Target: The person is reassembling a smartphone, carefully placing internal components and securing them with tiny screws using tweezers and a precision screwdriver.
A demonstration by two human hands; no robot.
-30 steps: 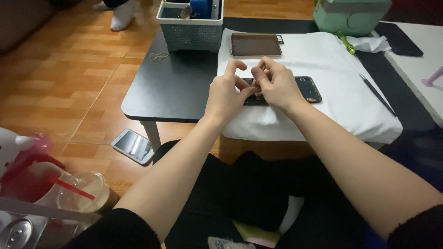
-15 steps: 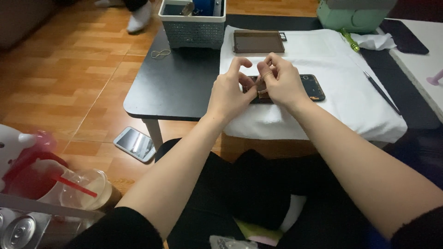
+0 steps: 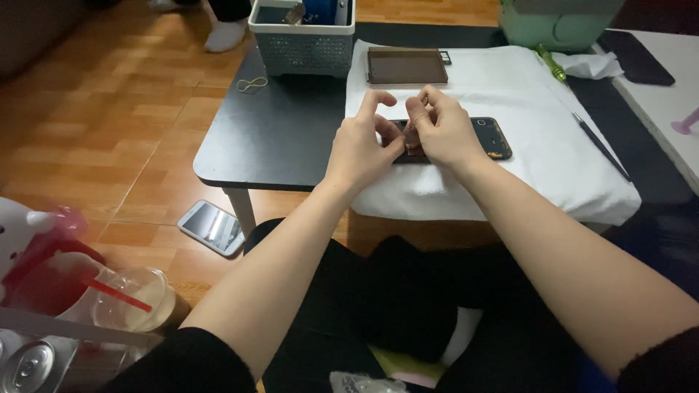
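White cloth (image 3: 531,156) lies under our hands. Our left hand (image 3: 362,144) and right hand (image 3: 442,131) meet fingertip to fingertip over a dark opened phone (image 3: 489,137), both pinching at something too small to tell. Beyond the hands sit a brown panel (image 3: 406,66) and a grey basket (image 3: 304,48); a screwdriver (image 3: 598,145) lies right of them.

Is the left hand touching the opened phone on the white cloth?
Touching: the head view shows the left hand resting its fingers on the opened phone's near end.
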